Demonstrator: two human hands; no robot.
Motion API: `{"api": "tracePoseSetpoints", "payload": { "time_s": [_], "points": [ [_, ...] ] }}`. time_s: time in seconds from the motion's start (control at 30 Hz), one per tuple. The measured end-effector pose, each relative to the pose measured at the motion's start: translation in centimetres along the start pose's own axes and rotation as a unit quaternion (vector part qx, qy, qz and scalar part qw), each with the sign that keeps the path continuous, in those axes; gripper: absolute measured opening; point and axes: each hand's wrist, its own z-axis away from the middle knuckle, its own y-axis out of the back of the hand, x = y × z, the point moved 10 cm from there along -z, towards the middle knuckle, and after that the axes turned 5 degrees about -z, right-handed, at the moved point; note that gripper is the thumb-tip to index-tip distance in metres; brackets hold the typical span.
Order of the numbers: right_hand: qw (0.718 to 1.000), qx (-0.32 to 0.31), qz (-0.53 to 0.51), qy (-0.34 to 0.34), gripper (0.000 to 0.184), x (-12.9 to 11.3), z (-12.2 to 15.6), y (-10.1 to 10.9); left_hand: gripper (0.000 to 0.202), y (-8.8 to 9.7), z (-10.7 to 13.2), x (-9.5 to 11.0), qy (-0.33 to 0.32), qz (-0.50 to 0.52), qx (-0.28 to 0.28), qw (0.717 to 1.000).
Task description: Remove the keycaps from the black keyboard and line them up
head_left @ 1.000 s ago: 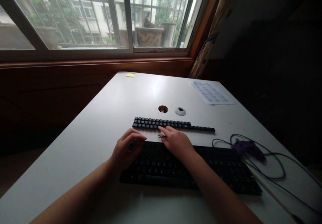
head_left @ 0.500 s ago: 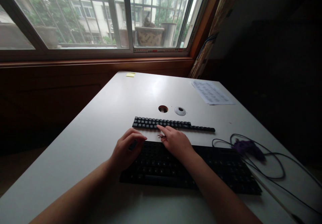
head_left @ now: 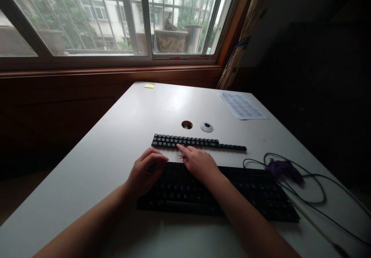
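With the keyboard as the clock's centre and twelve toward the window, a white table (head_left: 87,150) runs across the near side, and the black keyboard (head_left: 185,196) lies on it beneath the right forearm, lettered keys showing in its nearer rows. Between two and three o'clock, a looped black cable (head_left: 321,188) surrounds a purple item (head_left: 285,171), too dim to make out. The left hand (head_left: 146,171) rests at ten o'clock over the keyboard's corner, fingers curled round toward the thumb; whether they grip anything I cannot tell. The right hand (head_left: 199,163) lies across the far edge toward eleven, index finger stretched out to the near row of loose keycaps (head_left: 185,140), the other fingers closed on a small metal tool (head_left: 182,157) that pokes out beneath. Those keycaps sit in tight rows at twelve, just beyond the keyboard. Past them come a round hole (head_left: 187,125) and a ringed cover (head_left: 206,127), then printed sheets (head_left: 243,106) at one o'clock, a yellow note (head_left: 149,85) at eleven, and the barred window (head_left: 107,18).
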Motion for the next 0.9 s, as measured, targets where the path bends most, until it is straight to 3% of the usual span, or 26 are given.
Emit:
{"api": "tracePoseSetpoints", "payload": {
  "time_s": [0.5,0.9],
  "points": [
    [0.999,-0.009,0.032,-0.006,0.057,-0.5,0.1,0.0,0.020,0.1,0.0,0.1,0.000,-0.002,0.001,1.000],
    [0.999,0.028,0.023,-0.019,0.055,-0.1,0.4,1.0,0.021,0.0,0.0,0.0,-0.003,0.002,0.001,1.000]
  ]
}}
